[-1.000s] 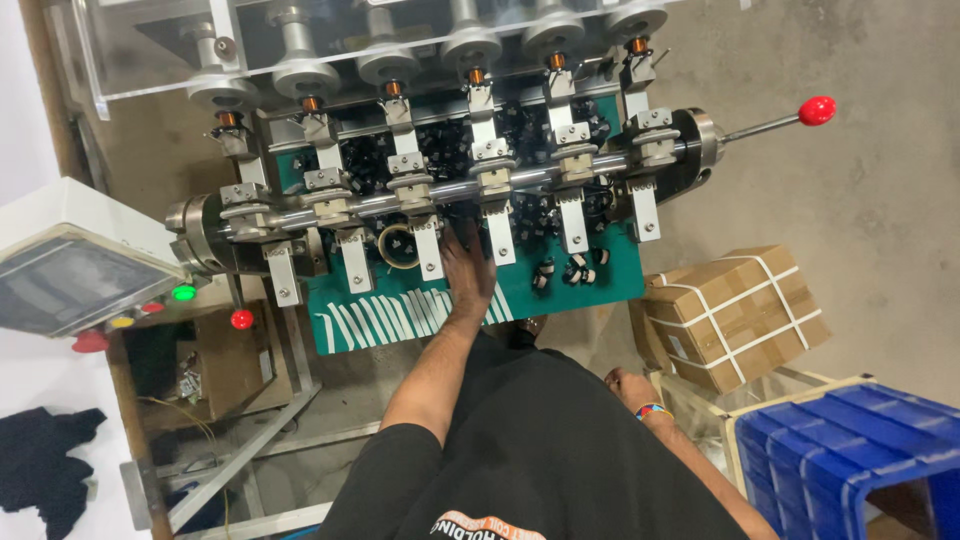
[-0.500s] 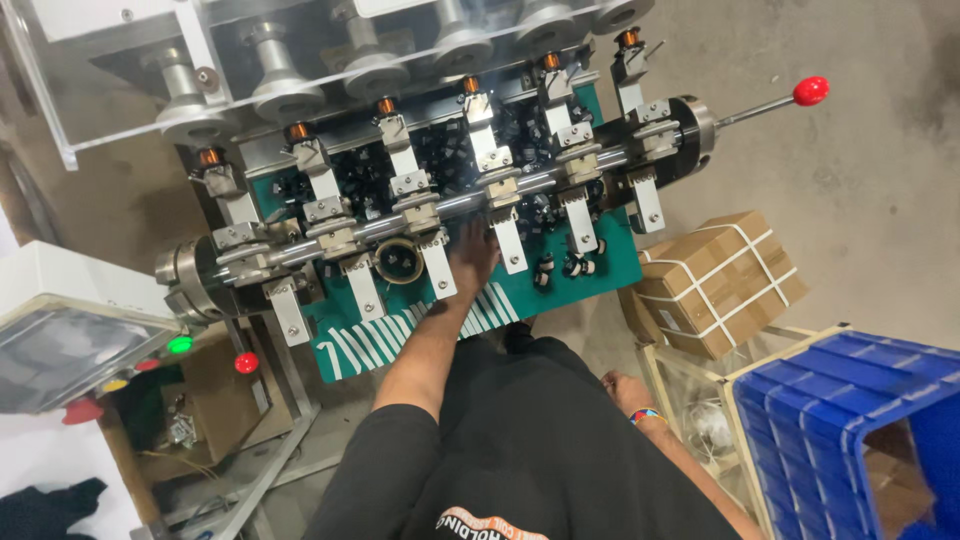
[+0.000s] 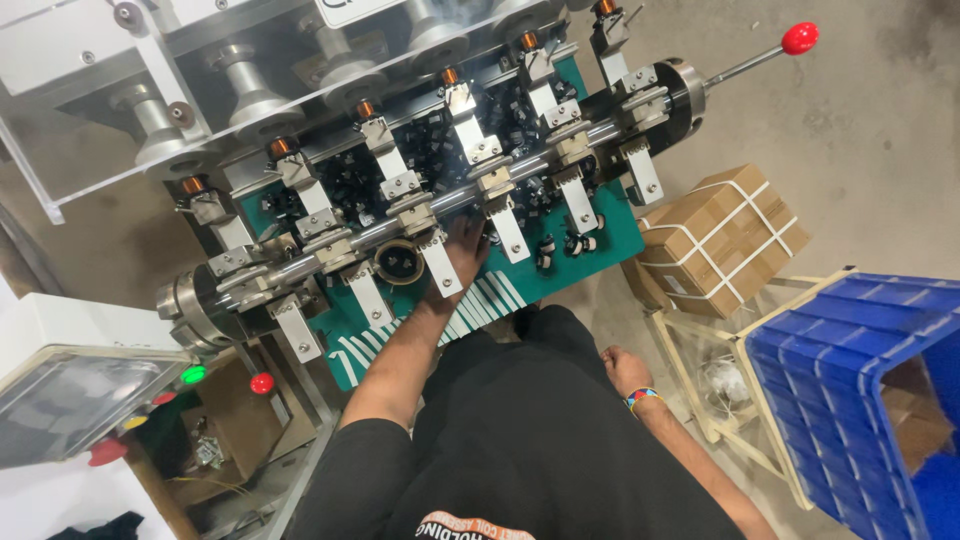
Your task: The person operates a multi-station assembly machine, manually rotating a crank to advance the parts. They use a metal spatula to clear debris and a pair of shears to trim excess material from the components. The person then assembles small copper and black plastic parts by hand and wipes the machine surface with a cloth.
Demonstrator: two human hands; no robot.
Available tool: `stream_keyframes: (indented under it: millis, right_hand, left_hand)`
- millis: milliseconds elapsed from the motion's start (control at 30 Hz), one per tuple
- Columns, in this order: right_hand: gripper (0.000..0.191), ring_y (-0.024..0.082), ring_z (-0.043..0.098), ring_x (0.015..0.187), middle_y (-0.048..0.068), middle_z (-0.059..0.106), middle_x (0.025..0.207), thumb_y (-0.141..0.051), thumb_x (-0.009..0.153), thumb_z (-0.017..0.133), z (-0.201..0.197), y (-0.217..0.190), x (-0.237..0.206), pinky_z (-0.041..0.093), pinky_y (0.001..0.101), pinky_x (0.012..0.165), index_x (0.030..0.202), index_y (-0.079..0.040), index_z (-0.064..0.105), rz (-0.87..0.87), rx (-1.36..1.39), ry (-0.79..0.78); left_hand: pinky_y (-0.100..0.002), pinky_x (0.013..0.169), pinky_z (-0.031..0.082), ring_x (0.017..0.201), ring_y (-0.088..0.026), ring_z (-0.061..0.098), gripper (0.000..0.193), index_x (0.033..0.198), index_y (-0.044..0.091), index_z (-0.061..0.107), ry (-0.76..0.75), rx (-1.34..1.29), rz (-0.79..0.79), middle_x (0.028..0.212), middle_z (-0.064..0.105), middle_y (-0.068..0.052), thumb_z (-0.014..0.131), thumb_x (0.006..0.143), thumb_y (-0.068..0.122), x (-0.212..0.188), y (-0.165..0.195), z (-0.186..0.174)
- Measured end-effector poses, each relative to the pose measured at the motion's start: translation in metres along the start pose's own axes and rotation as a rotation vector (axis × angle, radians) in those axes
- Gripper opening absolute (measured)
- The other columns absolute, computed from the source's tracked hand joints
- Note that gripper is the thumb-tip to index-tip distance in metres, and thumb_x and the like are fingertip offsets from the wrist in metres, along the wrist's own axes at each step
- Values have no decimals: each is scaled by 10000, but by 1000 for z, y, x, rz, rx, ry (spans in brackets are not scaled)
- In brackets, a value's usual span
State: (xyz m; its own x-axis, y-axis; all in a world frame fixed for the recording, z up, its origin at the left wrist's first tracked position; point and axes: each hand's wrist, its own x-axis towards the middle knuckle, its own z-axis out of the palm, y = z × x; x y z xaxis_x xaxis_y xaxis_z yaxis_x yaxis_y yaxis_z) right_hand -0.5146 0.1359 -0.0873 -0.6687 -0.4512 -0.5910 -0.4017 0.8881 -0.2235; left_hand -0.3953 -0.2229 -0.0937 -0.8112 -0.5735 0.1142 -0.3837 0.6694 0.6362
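Left hand reaches far onto the green machine plate, fingers tucked under the steel shaft between two white clamps; grip cannot be told. Small black parts lie just right of it. Right hand hangs loosely curled, holding nothing, near a strapped cardboard box. Blue crate at right.

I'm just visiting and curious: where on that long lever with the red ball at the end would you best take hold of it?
Grip the red ball knob itself, probably from the machine's right end. The thin rod sticks out past the end disc into open space, and the round knob fills a palm better.
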Motion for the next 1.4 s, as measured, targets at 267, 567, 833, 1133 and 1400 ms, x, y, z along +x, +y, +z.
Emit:
stream_keyframes:
  millis: [267,567,833,1133,1400]
  right_hand:
    - [205,351,716,957,121,748,1035,-193,908,608,-3,-47,20,558,480,830,1068,-148,729,-190,-50,12]
    - [408,386,688,932,166,714,1035,-283,947,671,-29,-192,71,547,479,779,1317,-121,609,-634,34,179]
    - [504,385,690,898,169,684,996,-284,777,752,-21,-240,105,583,480,728,1220,-82,621,-896,-322,490]
    - [424,253,707,791,119,688,921,-215,859,756,-15,-214,91,567,387,707,1209,-64,573,-395,567,-106]
    - [383,155,649,1065,133,692,1171,-221,1006,707,-36,-162,76,543,309,890,1298,-5,586,-690,917,-469]
  left_hand:
    - [-408,876,569,1022,-248,700,412,1278,42,684,144,-671,-381,1136,738,-138,761,953,284,-42,-4,11]
    - [-226,759,603,981,-116,689,374,1285,29,679,-622,-1752,-842,1163,701,-71,667,1007,278,-182,-22,-35]
    - [-350,728,627,1076,-215,697,440,1344,148,568,-385,-2013,-908,1302,666,-125,591,972,383,-203,-35,-47]
    - [-271,618,583,1029,-186,703,409,1358,69,549,-134,-1764,-852,1324,674,-138,639,1010,266,-188,-19,-43]
    - [-227,544,541,907,-146,733,468,1359,75,585,-285,-1655,-792,1121,719,-77,648,985,349,-115,35,-15]
